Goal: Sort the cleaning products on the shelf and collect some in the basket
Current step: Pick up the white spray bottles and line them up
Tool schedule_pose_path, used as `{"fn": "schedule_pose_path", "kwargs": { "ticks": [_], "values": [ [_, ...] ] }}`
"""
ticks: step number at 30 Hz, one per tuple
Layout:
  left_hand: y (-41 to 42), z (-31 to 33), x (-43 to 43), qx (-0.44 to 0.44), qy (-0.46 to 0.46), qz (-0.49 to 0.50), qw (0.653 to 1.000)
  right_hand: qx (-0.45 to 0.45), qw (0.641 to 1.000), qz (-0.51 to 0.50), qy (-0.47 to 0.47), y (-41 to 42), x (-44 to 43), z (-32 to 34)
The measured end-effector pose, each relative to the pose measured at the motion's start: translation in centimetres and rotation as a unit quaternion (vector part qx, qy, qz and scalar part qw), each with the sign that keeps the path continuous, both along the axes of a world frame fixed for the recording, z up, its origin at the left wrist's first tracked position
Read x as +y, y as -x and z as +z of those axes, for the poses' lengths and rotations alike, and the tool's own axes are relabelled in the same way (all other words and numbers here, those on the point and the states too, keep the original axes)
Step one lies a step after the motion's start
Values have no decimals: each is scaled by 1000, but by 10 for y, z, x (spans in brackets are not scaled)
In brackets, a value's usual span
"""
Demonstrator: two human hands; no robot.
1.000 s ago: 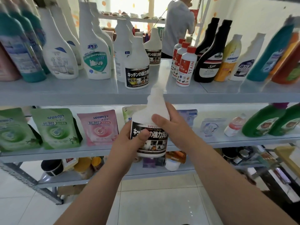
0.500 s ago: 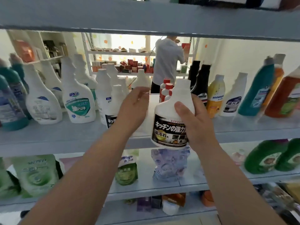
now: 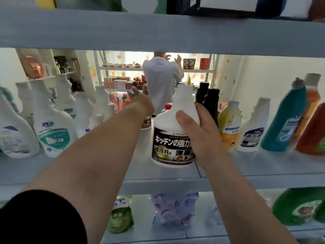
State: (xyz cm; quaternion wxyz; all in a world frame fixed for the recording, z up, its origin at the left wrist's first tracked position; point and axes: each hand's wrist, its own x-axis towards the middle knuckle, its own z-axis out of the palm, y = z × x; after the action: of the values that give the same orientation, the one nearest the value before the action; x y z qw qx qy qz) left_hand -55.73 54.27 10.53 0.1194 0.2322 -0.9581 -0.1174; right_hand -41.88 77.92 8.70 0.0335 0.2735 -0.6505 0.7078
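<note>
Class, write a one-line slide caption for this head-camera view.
Right hand sets a black-labelled white bottle on the shelf; open left hand reaches behind.

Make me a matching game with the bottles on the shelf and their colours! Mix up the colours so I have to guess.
Things:
1. The bottle in the right hand
2. The seaways bottle just right of that hand
3. The tall bottle further right, beside the orange one
4. The two bottles standing behind the right hand

Colours:
A. Teal
B. Black
C. White with a black label
D. Yellow

Pairs: 1-C, 2-D, 3-A, 4-B
</note>
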Motion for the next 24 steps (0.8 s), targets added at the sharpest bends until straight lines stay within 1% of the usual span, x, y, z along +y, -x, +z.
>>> {"fn": "schedule_pose_path", "kwargs": {
  "ticks": [4, 7, 10, 13, 16, 19, 23, 24],
  "values": [
    [18, -8, -15, -18, 17, 16, 1000, -13, 1000, 23, 5, 19, 2, 0],
    [25, -12, -14, 20, 10, 31, 999, -7, 1000, 23, -1, 29, 4, -1],
    [29, -12, -11, 70, -20, 28, 997, -3, 1000, 24, -5, 36, 6, -1],
    [26, -11, -9, 85, -22, 20, 996, 6, 1000, 26, -4, 40, 6, -2],
    [17, -12, -4, 100, 12, 7, 995, 7, 1000, 27, 0, 40, 5, -3],
    [4, -15, 10, 109, 94, -9, 990, 6, 1000, 19, 3, 38, 5, -7],
    [-27, -18, 30, 114, 103, -41, 987, -6, 1000, 20, 12, 30, 4, -14],
    [-38, -19, 34, 118, 117, -47, 985, -10, 1000, 21, 13, 27, 4, -16]
  ]
}}
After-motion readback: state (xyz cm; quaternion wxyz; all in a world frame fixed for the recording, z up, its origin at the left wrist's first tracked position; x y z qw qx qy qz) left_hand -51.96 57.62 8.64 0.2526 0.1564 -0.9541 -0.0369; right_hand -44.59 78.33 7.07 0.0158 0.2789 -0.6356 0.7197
